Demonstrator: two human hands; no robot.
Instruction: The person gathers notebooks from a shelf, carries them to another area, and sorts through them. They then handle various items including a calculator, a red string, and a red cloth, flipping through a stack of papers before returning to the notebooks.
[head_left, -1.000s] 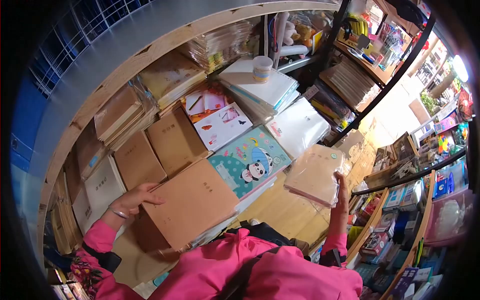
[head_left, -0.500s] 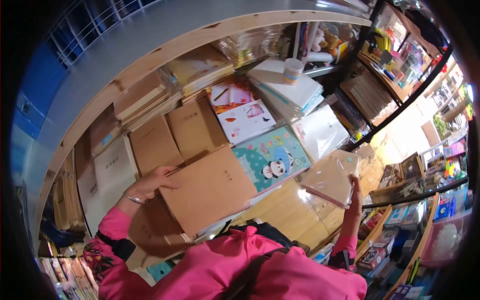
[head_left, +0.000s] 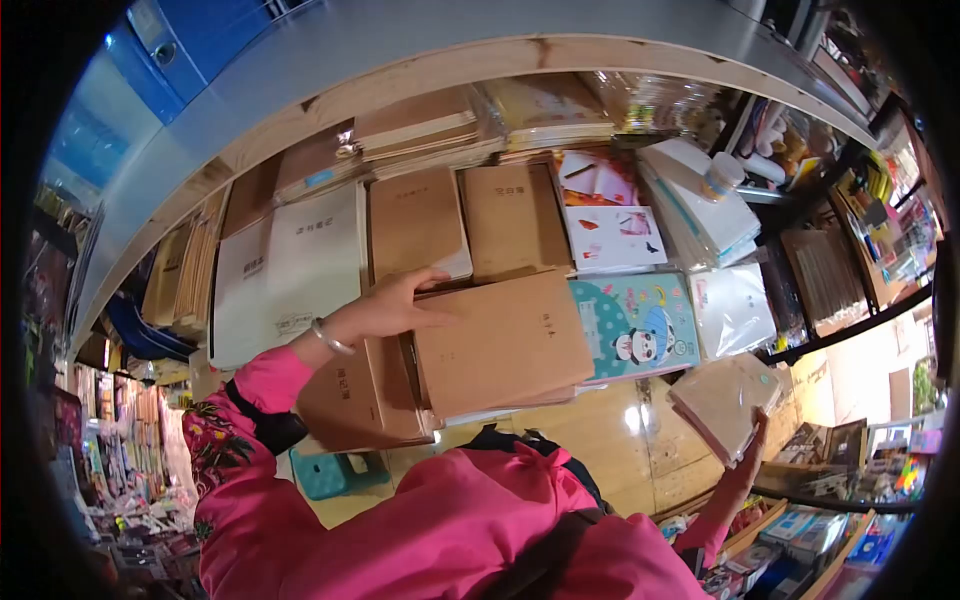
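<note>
My left hand (head_left: 385, 306) rests at the upper left corner of a large brown notebook (head_left: 505, 345), thumb and fingers apart. That notebook lies on a stack at the front of the display. My right hand (head_left: 757, 436) is closed on the near right edge of a plastic-wrapped notebook pack (head_left: 727, 400), held above the floor. A teal panda notebook (head_left: 640, 325) lies just right of the brown one. Behind them are two brown notebooks (head_left: 418, 222) (head_left: 513, 215) and a white one with butterflies (head_left: 613, 238). Pale notebooks (head_left: 315, 260) lie to the left.
A wooden-edged shelf (head_left: 540, 52) runs overhead. A clear jar (head_left: 722, 174) stands on white pads (head_left: 690, 205) at the back right. A teal stool (head_left: 325, 474) is below the counter. Goods-filled racks (head_left: 820, 550) stand at the right; more goods (head_left: 125, 450) are at the left.
The view has turned left, so the display sits further right in it. My left hand stays by the brown notebook's corner, and the wrapped pack remains in my right hand.
</note>
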